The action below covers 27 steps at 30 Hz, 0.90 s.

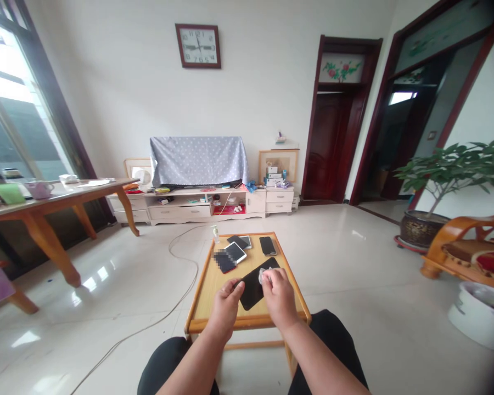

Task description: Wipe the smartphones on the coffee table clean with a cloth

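My left hand is closed on the left edge of a black tablet, thumb on top, holding it tilted over the small wooden table. Pinched in the fingers of my right hand is a crumpled whitish wipe, against or just above the dark screen. Beyond the tablet lie a white-framed device, a partly pixelated dark phone with a red edge, and another dark phone overlapping a white one. A black phone lies apart at the right.
A small clear pump bottle stands at the table's far left corner. A cable runs across the floor at left. A long white cabinet lines the wall; a potted plant and wooden chair stand at right.
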{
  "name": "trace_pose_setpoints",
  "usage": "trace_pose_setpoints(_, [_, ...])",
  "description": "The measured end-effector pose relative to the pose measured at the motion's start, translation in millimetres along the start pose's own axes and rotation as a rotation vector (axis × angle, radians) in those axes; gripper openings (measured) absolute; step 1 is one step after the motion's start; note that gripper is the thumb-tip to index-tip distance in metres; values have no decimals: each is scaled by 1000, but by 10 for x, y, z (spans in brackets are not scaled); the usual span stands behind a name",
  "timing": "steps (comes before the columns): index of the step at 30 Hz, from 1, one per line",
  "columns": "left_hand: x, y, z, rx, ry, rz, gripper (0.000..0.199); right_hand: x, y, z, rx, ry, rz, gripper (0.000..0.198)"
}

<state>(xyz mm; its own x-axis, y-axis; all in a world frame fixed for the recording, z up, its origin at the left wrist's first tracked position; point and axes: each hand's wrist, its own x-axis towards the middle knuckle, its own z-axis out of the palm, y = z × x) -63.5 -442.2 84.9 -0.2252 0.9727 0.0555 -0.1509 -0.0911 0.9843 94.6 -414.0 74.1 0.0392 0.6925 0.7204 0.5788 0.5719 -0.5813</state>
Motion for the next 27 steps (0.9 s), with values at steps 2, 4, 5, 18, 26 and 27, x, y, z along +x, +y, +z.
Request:
trace_pose_setpoints(2, [-42,57,2,-24,-22,9,40,-139,-185,52,14,-64,-148,23])
trace_pose_setpoints(4, [-93,127,-14,-38,-32,21,38,-195,-277,62,12,-92,-234,28])
trace_pose_setpoints(5, [-123,165,-29,-39,-30,29,38,-174,-277,41,2,-84,-234,29])
trace_pose_setpoints(18, [-490,431,-210,-70,6,64,42,-173,-592,-48,13,-164,-174,28])
trace_pose_setpoints(26, [-676,618,-369,-77,14,101,44,62,-700,-211,-119,-42,40,22])
trace_pose_setpoints(27, [-686,627,-372,-80,27,107,44,-1,-777,-184,-111,-76,3,21])
